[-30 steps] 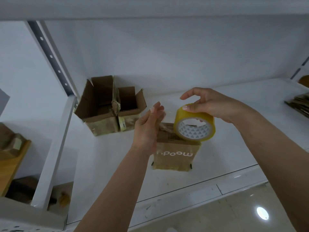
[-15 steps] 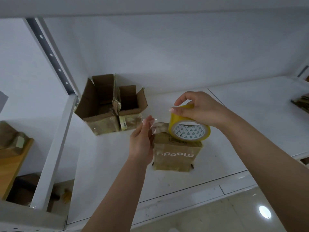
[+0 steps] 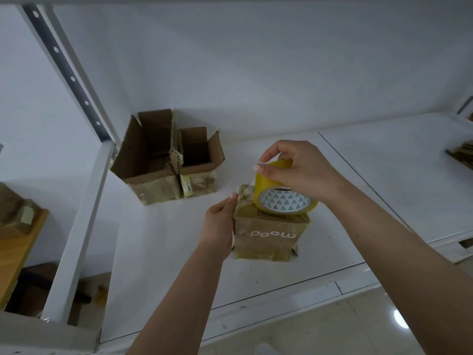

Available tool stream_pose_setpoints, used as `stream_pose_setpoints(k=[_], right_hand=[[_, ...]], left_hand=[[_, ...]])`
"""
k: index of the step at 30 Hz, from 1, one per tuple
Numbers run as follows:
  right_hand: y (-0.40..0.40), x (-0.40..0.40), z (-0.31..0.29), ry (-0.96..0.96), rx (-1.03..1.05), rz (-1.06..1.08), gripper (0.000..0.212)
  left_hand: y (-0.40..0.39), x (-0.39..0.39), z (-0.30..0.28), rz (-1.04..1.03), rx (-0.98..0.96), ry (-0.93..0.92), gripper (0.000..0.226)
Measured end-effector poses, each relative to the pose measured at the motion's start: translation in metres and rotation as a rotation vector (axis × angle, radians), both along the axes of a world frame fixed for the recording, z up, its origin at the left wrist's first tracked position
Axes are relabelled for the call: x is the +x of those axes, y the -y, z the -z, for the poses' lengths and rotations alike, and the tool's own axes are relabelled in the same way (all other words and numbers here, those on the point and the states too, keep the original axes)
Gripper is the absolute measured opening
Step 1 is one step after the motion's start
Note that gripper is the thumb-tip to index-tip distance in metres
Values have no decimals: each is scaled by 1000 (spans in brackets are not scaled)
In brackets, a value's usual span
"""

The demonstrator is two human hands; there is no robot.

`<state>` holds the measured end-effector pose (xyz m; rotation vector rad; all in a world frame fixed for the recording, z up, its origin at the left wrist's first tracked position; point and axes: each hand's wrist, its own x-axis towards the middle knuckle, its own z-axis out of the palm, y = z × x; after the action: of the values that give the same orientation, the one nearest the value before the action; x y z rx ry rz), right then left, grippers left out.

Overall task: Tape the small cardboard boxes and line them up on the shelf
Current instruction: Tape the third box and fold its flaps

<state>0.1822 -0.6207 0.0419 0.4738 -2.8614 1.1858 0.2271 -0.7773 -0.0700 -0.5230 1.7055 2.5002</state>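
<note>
A small closed cardboard box (image 3: pixel 268 239) printed "mood." upside down stands on the white shelf (image 3: pixel 166 252). My right hand (image 3: pixel 297 167) grips a yellow tape roll (image 3: pixel 281 196) that rests on the box's top. My left hand (image 3: pixel 220 224) is at the box's left side, its fingertips pinching the clear tape end (image 3: pixel 243 194) pulled from the roll over the top left corner. Two open cardboard boxes (image 3: pixel 163 160) stand side by side at the shelf's back left.
A white upright post (image 3: pixel 82 226) borders the shelf on the left, with a wooden surface (image 3: pixel 18 242) and boxes beyond it. Flattened cardboard (image 3: pixel 463 155) lies at the far right. The shelf's front edge (image 3: pixel 281 298) runs below the box, tiled floor beneath.
My right hand has lowered the roll onto the box's top. My left hand has dropped from beside the roll to the box's left corner, drawing the tape end with it.
</note>
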Motion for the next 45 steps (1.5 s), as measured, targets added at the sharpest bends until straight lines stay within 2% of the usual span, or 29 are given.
stream_pose_setpoints(k=[8,13,20,24,26,28,30,32,33,35,37,39,42,45], right_hand=[[-12,-1,10,19,7,34,18],[-25,0,16,68,-117,70,12],[-31,1,20,100,-188,65,8],[-30,1,21,88,-192,52,12],[-31,0,19,89,-190,45,13],[-31,-1,19,89,-180,39,13],[-32,-2,18,89,-166,32,16],[-32,-2,17,94,-149,28,18],[-32,-2,16,98,-149,23,19],[-31,-3,14,109,-159,-1,19],[-32,-4,11,153,-168,-51,16],[-38,-6,7,231,-179,-121,14],[-53,-7,2,331,-206,-243,26],[-60,-3,8,369,-307,-288,41]], left_hand=[[-11,2,6,60,-18,160,43],[-29,-4,18,12,-226,184,38],[-33,-5,18,-23,-126,139,24],[-27,-5,17,8,-9,132,21],[-21,-8,11,48,-17,127,28],[-12,-10,5,51,-182,111,33],[-1,-9,-1,67,-395,-70,36],[3,-6,-16,226,-586,-356,63],[1,-7,-22,327,-688,-429,84],[-9,-10,-29,478,-916,-449,122],[-18,-14,-30,570,-1117,-439,139],[-21,-17,-24,590,-1188,-448,137],[-15,-21,-19,553,-1188,-493,117],[-1,-23,-17,532,-1064,-499,106]])
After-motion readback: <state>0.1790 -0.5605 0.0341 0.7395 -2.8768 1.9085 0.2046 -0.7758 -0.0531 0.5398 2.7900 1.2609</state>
